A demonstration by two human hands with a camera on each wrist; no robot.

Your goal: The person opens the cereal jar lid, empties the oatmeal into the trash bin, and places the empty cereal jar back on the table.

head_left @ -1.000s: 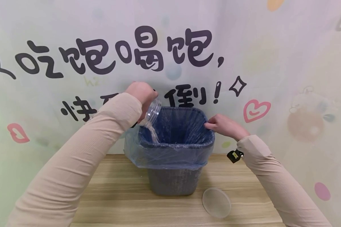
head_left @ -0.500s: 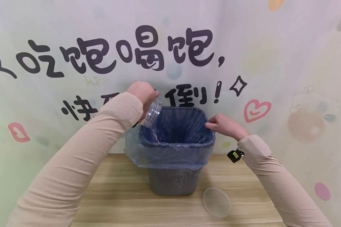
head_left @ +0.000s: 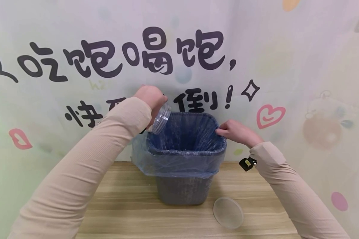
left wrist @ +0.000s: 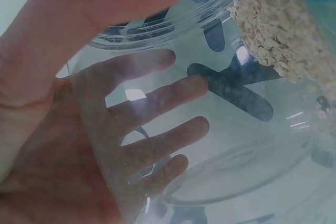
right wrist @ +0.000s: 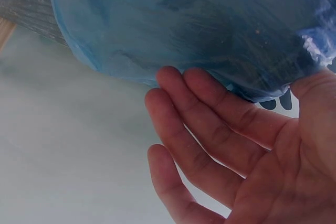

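Left hand (head_left: 151,96) grips the jar (head_left: 162,119), mouth tilted over the bin (head_left: 183,192) below its fingers, presumably so flakes (left wrist: 281,27) slide out; right hand (head_left: 236,132) pinches the rim (head_left: 194,153) between thumb and fingers, likely for steadiness.

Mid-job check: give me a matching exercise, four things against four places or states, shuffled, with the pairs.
1. Clear jar
2. Pale flakes
3. Round lid
4. Right hand

A. Lying on the wooden surface
B. At the blue liner's right edge
C. Tilted, held by the left hand
D. Inside the jar

Pairs: 1-C, 2-D, 3-A, 4-B
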